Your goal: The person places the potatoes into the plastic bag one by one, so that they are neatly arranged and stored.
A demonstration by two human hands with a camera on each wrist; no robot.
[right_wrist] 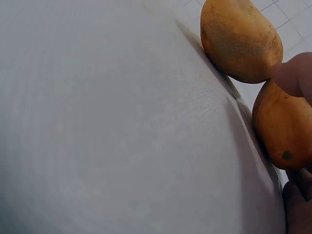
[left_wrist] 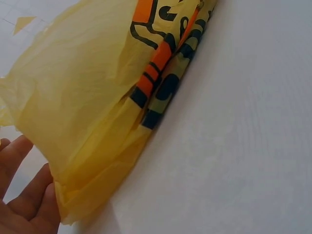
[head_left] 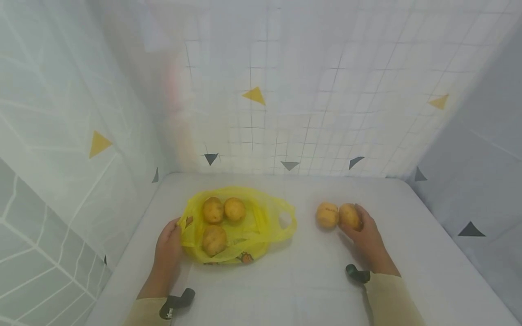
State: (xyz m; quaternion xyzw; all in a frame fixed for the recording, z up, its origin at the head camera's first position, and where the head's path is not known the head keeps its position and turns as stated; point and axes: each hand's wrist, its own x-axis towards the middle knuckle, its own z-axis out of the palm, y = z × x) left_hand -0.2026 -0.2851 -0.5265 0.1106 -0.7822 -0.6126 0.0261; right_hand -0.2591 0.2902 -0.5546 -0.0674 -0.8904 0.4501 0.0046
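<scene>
A yellow plastic bag lies on its side at the left of the table, with three potatoes showing in it. My left hand grips the bag's left edge. In the left wrist view its fingers are at the bag's edge, and printed orange and dark marks run along the folds. On the right, my right hand holds a potato between thumb and fingers. A second potato sits just left of it on the table, and the two touch in the right wrist view.
A white cloth covers the table, and its far edge meets a pale gridded backdrop. Patterned hangings stand at the left and right. Each wrist wears a dark camera mount.
</scene>
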